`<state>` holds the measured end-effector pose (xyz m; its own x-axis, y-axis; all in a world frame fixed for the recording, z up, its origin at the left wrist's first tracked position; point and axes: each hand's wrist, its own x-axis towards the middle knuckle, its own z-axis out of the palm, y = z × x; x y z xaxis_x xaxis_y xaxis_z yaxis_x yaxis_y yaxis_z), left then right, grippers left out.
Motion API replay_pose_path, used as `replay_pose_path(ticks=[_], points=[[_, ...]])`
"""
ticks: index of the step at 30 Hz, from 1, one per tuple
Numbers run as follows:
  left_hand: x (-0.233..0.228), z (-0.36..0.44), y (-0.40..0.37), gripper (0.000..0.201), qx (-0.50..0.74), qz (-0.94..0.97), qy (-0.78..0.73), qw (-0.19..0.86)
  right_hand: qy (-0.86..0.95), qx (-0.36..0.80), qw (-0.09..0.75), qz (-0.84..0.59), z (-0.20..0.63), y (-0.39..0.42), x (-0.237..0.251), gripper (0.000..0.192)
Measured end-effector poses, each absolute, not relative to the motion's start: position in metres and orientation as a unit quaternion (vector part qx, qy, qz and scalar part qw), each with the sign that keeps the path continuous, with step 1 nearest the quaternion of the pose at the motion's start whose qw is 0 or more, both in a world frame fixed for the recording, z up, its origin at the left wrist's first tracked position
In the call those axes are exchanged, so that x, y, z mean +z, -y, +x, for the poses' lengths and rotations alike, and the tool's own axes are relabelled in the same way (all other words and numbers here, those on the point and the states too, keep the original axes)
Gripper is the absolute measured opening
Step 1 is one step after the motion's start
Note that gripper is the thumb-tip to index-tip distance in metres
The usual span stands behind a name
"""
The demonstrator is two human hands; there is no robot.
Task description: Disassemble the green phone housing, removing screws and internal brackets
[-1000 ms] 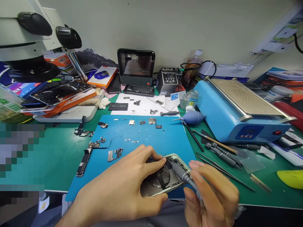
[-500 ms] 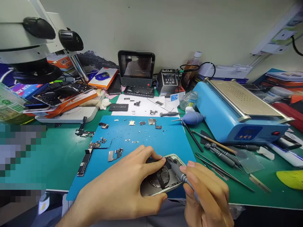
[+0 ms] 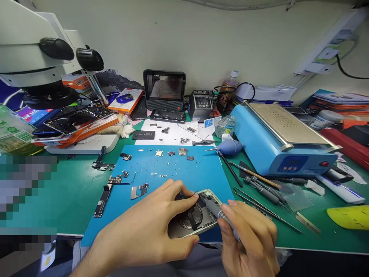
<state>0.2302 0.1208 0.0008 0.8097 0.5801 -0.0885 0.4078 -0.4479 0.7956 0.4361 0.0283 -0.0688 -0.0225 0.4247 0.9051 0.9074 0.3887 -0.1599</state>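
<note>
My left hand point(image 3: 155, 227) grips an opened phone housing point(image 3: 206, 227) with a pale green frame, its thumb on the near edge and its fingers over the far end. A round dark coil with a black strip across it shows inside the shell. My right hand point(image 3: 250, 234) is closed round a grey ribbed screwdriver point(image 3: 220, 213). The tool's front end reaches into the housing's upper right part; its tip is too small to make out. Under the phone lies a blue mat point(image 3: 178, 173), with tiny screws and small metal parts spread on it.
Left on the mat is a phone logic board point(image 3: 102, 202). Tweezers point(image 3: 268, 211), more screwdrivers and a blue air blower point(image 3: 230, 147) lie to the right, before a blue heating plate machine point(image 3: 276, 142). A microscope point(image 3: 43, 65) overhangs the left; a battery point(image 3: 143, 135) lies on white paper.
The camera view has shifted a little, so the bench appears slightly lower and further left. Both hands keep their holds on the phone housing and screwdriver.
</note>
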Motion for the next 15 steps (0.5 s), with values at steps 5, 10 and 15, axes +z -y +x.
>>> replay_pose_path(ticks=[5, 10, 15], points=[[0.0009, 0.23, -0.1208, 0.03, 0.104, 0.845, -0.287, 0.439, 0.69, -0.228, 0.488, -0.483, 0.4371, -0.0273, -0.0683, 0.07], [0.0026, 0.2301, -0.1213, 0.032, 0.093, 0.84, -0.291, 0.448, 0.685, -0.23, 0.482, -0.495, 0.4386, -0.0258, -0.0665, 0.069], [0.0048, 0.2305, -0.1206, 0.035, 0.078, 0.84, -0.299, 0.447, 0.68, -0.22, 0.492, -0.497, 0.4391, -0.0236, -0.0669, 0.064]])
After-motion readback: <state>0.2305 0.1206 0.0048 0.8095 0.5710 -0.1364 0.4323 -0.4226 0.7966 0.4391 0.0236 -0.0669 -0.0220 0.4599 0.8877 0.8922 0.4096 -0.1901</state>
